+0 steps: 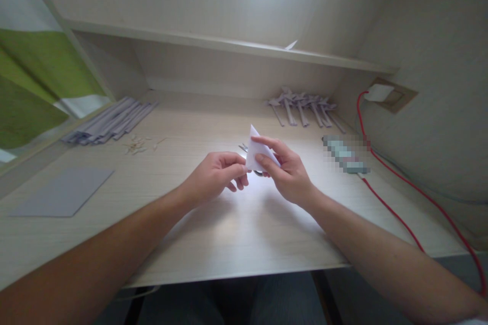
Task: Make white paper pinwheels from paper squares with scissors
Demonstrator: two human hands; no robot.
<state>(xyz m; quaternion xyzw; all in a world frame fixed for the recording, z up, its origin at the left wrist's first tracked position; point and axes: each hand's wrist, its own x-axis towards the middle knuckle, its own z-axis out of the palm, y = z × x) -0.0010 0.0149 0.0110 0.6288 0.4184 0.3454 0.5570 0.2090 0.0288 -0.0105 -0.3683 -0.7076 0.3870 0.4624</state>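
A small piece of white paper (pixel 257 148), folded into a triangle with its point up, is held above the desk. My right hand (pixel 285 170) grips it between thumb and fingers from the right side. At the paper's lower left corner, my left hand (pixel 223 170) pinches with thumb and forefinger, its other fingers curled below. Partly hidden behind the paper lies a pair of scissors (pixel 243 148); only the blade tips and part of a handle show.
Rolled paper sticks (pixel 114 119) lie at the back left, with small pale bits (pixel 137 144) in front. Paper pinwheels (pixel 303 104) are at the back right. A flat paper sheet (pixel 63 193) rests left. A blurred phone (pixel 345 154) with a red cable (pixel 392 218) lies right.
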